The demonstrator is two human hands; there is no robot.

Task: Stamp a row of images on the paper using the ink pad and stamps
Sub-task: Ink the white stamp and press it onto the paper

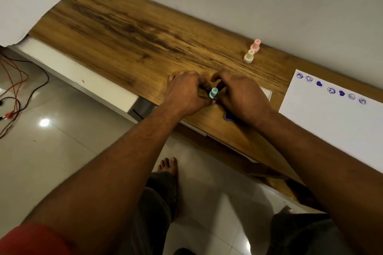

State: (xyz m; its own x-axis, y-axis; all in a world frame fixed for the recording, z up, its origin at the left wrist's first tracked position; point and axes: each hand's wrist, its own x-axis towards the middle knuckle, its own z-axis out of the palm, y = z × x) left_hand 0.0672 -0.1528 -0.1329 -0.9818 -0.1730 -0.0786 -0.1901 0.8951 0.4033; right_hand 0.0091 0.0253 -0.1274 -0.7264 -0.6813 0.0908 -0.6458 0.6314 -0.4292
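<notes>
Head view: teal stamp (213,92) upright between both hands (215,94).

A red short sleeve (31,240) covers the left upper arm; both forearms are bare. Dark grey trousers (153,209) hang over bare feet (169,166).

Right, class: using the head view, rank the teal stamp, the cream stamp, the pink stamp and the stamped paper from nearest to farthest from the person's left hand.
1. teal stamp: touching the left hand, between both hands.
2. cream stamp: upright, up and to the right.
3. pink stamp: just behind the cream one, by the wall.
4. stamped paper: far right, past the right hand.
</notes>
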